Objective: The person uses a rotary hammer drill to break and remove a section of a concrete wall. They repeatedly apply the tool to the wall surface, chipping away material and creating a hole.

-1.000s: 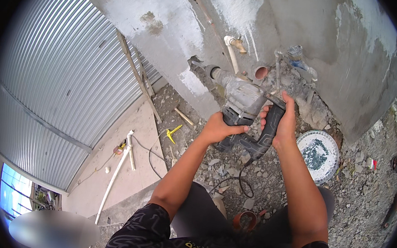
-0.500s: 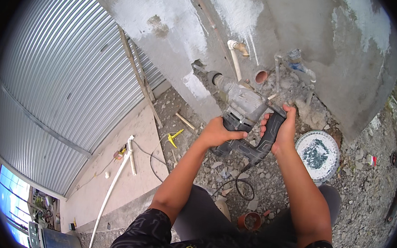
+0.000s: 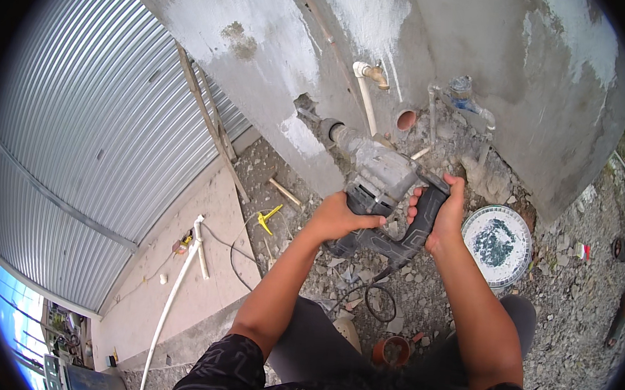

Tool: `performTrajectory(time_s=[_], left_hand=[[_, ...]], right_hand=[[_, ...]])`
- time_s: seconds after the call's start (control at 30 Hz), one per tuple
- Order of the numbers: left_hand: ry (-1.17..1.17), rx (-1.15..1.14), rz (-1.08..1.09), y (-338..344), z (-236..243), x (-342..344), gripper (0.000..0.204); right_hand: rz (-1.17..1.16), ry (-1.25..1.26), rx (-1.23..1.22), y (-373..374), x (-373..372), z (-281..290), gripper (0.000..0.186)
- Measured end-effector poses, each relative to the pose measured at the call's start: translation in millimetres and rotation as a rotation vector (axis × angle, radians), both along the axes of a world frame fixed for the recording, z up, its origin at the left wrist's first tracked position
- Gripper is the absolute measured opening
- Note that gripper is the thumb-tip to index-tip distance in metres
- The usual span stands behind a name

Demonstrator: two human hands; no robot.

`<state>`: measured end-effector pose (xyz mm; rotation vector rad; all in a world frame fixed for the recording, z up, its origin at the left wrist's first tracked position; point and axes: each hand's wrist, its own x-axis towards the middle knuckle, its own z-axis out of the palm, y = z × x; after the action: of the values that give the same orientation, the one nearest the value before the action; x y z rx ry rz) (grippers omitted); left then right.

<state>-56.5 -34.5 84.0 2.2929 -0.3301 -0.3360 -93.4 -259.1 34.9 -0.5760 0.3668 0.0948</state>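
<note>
A grey and black rotary hammer drill (image 3: 379, 178) fills both my hands, its chisel bit pointed into a chipped hole (image 3: 305, 106) in the grey plastered wall (image 3: 229, 66). My left hand (image 3: 340, 213) is closed round the lower body of the tool, thumb across it. My right hand (image 3: 445, 211) grips the rear handle. Just right of the chuck stand a white pipe with a brass tap (image 3: 367, 90), an orange pipe opening (image 3: 405, 120) and a blue-and-grey pipe fitting (image 3: 464, 102) above broken concrete.
A white bucket lid (image 3: 496, 246) lies at right, a person's feet (image 3: 620, 253) beyond. At left are corrugated metal sheeting (image 3: 77, 142), long white pipes (image 3: 175, 294), a yellow tool (image 3: 267, 217), a wooden-handled tool (image 3: 286, 192) and a power cable (image 3: 379, 308) on rubble.
The drill and both my hands have shifted slightly down in the picture, still gripping the same way, with the bit still at the wall's hole. The view has moved slightly.
</note>
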Motion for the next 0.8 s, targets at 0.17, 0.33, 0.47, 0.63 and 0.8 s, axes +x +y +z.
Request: performTrajectory(time_s=[0.17, 0.33, 0.47, 0.63, 0.8], left_hand=[[-0.041, 0.056, -0.014, 11, -10, 8, 0.092], [-0.061, 0.407, 0.012, 17, -25, 18, 0.106], [-0.067, 0.468, 0.050, 11, -34, 27, 0.111], [-0.037, 0.562, 0.061, -1, -35, 29, 0.118], [-0.034, 0.574, 0.075, 2, -28, 30, 0.116]], right_hand=[[0.027, -0.017, 0.122, 14, 9, -30, 0.060], [0.011, 0.081, 0.228, 25, 14, -67, 0.059], [0.019, 0.122, 0.249, 18, 29, -86, 0.058], [0.044, 0.108, 0.275, 12, 43, -99, 0.058], [0.051, 0.128, 0.278, 17, 46, -98, 0.059]])
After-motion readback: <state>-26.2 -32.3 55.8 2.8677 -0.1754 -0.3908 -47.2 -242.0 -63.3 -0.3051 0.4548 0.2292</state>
